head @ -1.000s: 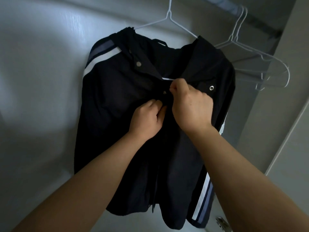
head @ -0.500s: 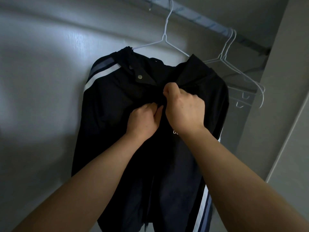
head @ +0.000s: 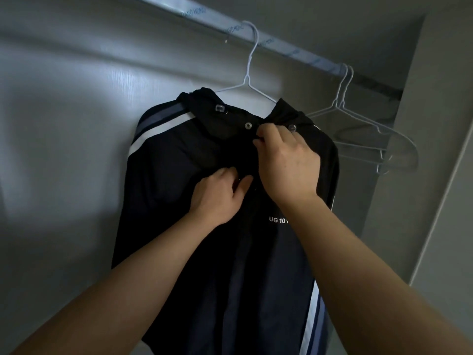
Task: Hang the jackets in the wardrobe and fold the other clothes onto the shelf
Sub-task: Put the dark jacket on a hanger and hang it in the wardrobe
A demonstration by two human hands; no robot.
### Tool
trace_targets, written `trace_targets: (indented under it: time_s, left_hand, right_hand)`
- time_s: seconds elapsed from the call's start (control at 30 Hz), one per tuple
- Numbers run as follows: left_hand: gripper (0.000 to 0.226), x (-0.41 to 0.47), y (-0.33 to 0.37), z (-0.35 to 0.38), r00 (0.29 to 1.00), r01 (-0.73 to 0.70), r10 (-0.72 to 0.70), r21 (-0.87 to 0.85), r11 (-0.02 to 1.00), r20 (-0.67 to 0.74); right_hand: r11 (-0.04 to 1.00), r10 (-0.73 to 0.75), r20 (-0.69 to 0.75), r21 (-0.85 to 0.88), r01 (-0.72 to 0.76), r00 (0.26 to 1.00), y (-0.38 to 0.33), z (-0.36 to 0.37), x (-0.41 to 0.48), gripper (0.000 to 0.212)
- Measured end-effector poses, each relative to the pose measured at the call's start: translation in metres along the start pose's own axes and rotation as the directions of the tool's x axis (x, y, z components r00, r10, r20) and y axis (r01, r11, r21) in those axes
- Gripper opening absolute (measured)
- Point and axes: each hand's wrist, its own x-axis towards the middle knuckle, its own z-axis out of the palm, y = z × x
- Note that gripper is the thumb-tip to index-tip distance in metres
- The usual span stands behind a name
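Black zip-less jacket with white and blue-grey sleeve stripes (head: 179, 201) is up on a thin white wire hanger (head: 247, 80), hooked over the pale wardrobe rail (head: 307, 58) at 12 o'clock from the collar. It hangs flat against the grey back wall of the wardrobe (head: 64, 124), pretty much dead centre in front of me.

My right hand (head: 289, 162) is up at the collar, thumb and fingertips pinching the jacket's front edge just beside a silver snap button (head: 247, 125), which sits at 10 o'clock from my knuckles. My left hand (head: 220, 198) is lower, at 7 o'clock from the right one, fingers curled in and nipping the fabric along the front opening, thumb sticking out toward the other hand. The two hands are near each other but not touching.

Small white lettering (head: 278, 220) shows at 6 o'clock under my right wrist. Two empty white wire hangers (head: 340, 98) dangle at 2 o'clock from the jacket.
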Motion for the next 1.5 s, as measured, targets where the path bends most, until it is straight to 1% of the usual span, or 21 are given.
trace_targets:
  time_s: [0.07, 0.13, 0.2, 0.23, 0.3, 0.33, 0.4, 0.47, 0.5, 0.57, 0.6, 0.7, 0.8, 0.87, 0.97, 1.03, 1.2, 1.3, 1.5]
  left_hand:
    - [0.051, 0.009, 0.003, -0.010, 0.997, -0.048, 0.043, -0.078, 0.996, -0.066]
    - [0.037, 0.022, 0.005, -0.023, 0.982, -0.113, 0.090, -0.134, 0.985, -0.164]
    - [0.021, 0.036, 0.005, -0.035, 0.953, -0.179, 0.143, -0.117, 0.977, -0.268]
    - [0.018, 0.042, 0.005, -0.041, 0.937, -0.201, 0.167, -0.083, 0.976, -0.306]
    - [0.022, 0.053, 0.005, -0.052, 0.921, -0.227, 0.208, -0.020, 0.974, -0.330]
    - [0.026, 0.058, 0.004, -0.056, 0.920, -0.241, 0.227, -0.003, 0.971, -0.318]
    - [0.032, 0.066, 0.003, -0.066, 0.928, -0.271, 0.267, 0.020, 0.962, -0.260]
    - [0.039, 0.072, 0.001, -0.073, 0.936, -0.304, 0.308, 0.048, 0.951, -0.168]
    - [0.043, 0.075, 0.000, -0.076, 0.942, -0.315, 0.319, 0.059, 0.947, -0.106]
    - [0.046, 0.080, -0.001, -0.081, 0.951, -0.310, 0.310, 0.083, 0.947, 0.016]
    - [0.045, 0.082, -0.002, -0.082, 0.954, -0.300, 0.297, 0.097, 0.949, 0.050]
    - [0.042, 0.090, -0.006, -0.083, 0.968, -0.248, 0.241, 0.120, 0.961, 0.069]
    - [0.030, 0.099, -0.005, -0.084, 0.975, -0.210, 0.203, 0.068, 0.975, 0.094]
    - [0.022, 0.101, -0.003, -0.087, 0.971, -0.220, 0.219, 0.004, 0.975, 0.094]
    - [0.004, 0.099, -0.002, -0.095, 0.970, -0.197, 0.207, -0.089, 0.976, 0.125]
    - [0.006, 0.098, -0.002, -0.099, 0.973, -0.143, 0.169, -0.165, 0.976, 0.156]
    - [0.005, 0.101, 0.004, -0.108, 0.964, -0.024, 0.116, -0.351, 0.936, 0.241]
    - [0.007, 0.102, 0.006, -0.112, 0.942, 0.019, 0.125, -0.422, 0.906, 0.311]
    - [0.019, 0.102, 0.008, -0.119, 0.915, 0.067, 0.117, -0.432, 0.900, 0.386]
  right_hand:
    - [0.997, -0.013, 0.038, 0.077, 0.010, 0.999, 0.000, 0.004, -0.004, 0.009]
    - [0.973, 0.000, 0.081, 0.232, -0.019, 0.997, -0.001, 0.006, -0.007, 0.011]
    - [0.938, 0.036, 0.114, 0.339, -0.073, 0.993, -0.001, 0.006, -0.007, 0.022]
    - [0.927, 0.060, 0.122, 0.362, -0.101, 0.991, -0.002, 0.005, -0.007, 0.027]
    - [0.904, 0.111, 0.134, 0.398, -0.156, 0.985, -0.005, 0.002, -0.005, 0.035]
    - [0.882, 0.147, 0.142, 0.429, -0.195, 0.979, -0.007, 0.001, -0.004, 0.039]
    - [0.810, 0.262, 0.180, 0.493, -0.318, 0.948, -0.009, -0.001, 0.001, 0.043]
    - [0.726, 0.373, 0.258, 0.517, -0.453, 0.891, -0.011, -0.002, 0.006, 0.040]
    - [0.707, 0.400, 0.294, 0.505, -0.496, 0.868, -0.011, -0.001, 0.008, 0.036]
    - [0.700, 0.406, 0.341, 0.481, -0.528, 0.848, -0.011, 0.000, 0.009, 0.025]
    - [0.703, 0.396, 0.353, 0.478, -0.527, 0.848, -0.011, 0.000, 0.009, 0.020]
    - [0.713, 0.356, 0.381, 0.480, -0.511, 0.853, -0.012, 0.002, 0.010, 0.018]
    - [0.665, 0.333, 0.443, 0.515, -0.540, 0.832, -0.010, 0.003, 0.017, 0.025]
    - [0.698, 0.283, 0.429, 0.522, -0.491, 0.858, -0.010, 0.001, 0.021, 0.030]
    - [0.811, 0.131, 0.305, 0.514, -0.279, 0.943, -0.009, -0.002, 0.024, 0.028]
    - [0.859, 0.063, 0.272, 0.476, -0.191, 0.960, -0.007, -0.003, 0.026, 0.026]
    - [0.894, 0.016, 0.272, 0.428, -0.136, 0.962, 0.001, -0.001, 0.037, 0.027]
    - [0.899, 0.001, 0.279, 0.421, -0.123, 0.960, 0.002, -0.001, 0.042, 0.024]
    - [0.902, -0.050, 0.254, 0.427, -0.066, 0.966, 0.005, -0.005, 0.048, 0.019]
